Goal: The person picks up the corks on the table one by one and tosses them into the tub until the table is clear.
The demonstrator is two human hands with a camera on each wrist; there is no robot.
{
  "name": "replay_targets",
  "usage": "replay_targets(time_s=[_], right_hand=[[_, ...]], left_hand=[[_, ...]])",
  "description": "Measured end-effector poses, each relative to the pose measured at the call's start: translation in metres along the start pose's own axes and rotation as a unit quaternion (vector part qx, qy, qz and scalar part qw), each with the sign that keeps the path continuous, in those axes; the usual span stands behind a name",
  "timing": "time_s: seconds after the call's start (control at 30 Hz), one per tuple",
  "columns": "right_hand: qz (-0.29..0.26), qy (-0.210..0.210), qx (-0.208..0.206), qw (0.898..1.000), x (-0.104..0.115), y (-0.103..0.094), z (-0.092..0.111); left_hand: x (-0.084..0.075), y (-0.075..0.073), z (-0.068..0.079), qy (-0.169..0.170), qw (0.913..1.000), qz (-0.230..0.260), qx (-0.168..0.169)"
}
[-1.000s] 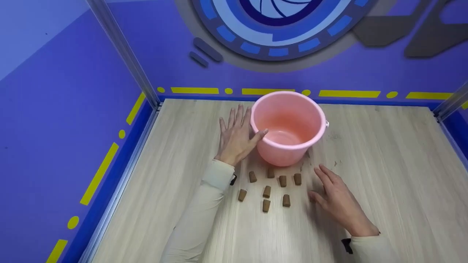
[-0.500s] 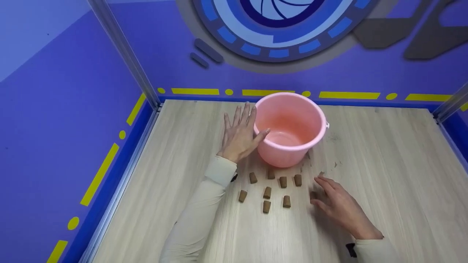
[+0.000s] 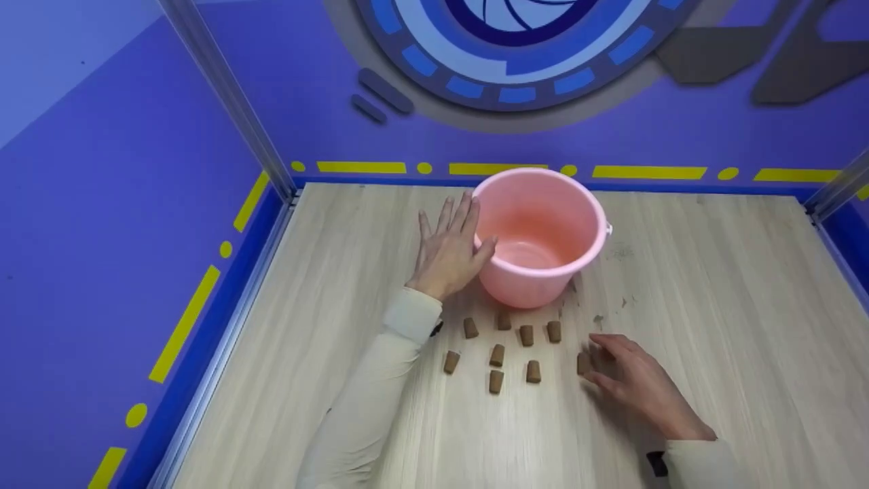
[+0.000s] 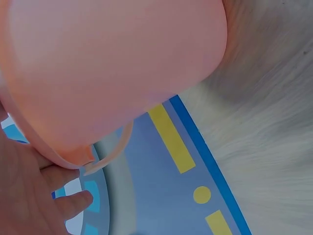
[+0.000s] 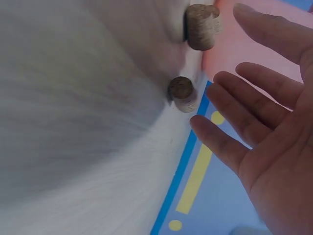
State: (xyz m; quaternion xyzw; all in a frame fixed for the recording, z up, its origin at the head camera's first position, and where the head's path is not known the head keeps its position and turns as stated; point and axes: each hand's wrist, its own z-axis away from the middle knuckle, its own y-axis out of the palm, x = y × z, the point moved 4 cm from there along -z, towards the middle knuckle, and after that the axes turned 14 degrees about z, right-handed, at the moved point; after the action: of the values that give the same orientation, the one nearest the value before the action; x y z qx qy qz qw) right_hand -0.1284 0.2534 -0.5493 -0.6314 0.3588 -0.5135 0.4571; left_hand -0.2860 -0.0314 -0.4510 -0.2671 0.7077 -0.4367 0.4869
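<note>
Right of centre in the head view, the pink bucket (image 3: 526, 288) is touched by the left hand (image 3: 447, 258), fingers spread, while, lower right, the right hand (image 3: 641, 387), fingers apart, is held beside a lone cork (image 3: 582, 365), eight smaller-looking corks (image 3: 533, 371) being scattered lower centre on the desk (image 3: 713, 285).

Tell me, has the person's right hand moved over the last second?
Yes. In the head view, the right hand has moved back toward the person, farther from the far edge of the wood-grain tabletop.
</note>
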Motion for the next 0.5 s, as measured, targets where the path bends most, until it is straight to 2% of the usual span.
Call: replay_targets(time_s=[0.23,0.5], right_hand=[[-0.019,-0.017,0.007,1.000,-0.006,0.008,-0.001],[-0.019,-0.012,0.002,1.000,-0.006,0.014,-0.001]], left_hand=[[0.001,0.001,0.000,0.004,1.0000,0.005,-0.002],[0.003,0.002,-0.001,0.005,0.9999,0.014,-0.002]])
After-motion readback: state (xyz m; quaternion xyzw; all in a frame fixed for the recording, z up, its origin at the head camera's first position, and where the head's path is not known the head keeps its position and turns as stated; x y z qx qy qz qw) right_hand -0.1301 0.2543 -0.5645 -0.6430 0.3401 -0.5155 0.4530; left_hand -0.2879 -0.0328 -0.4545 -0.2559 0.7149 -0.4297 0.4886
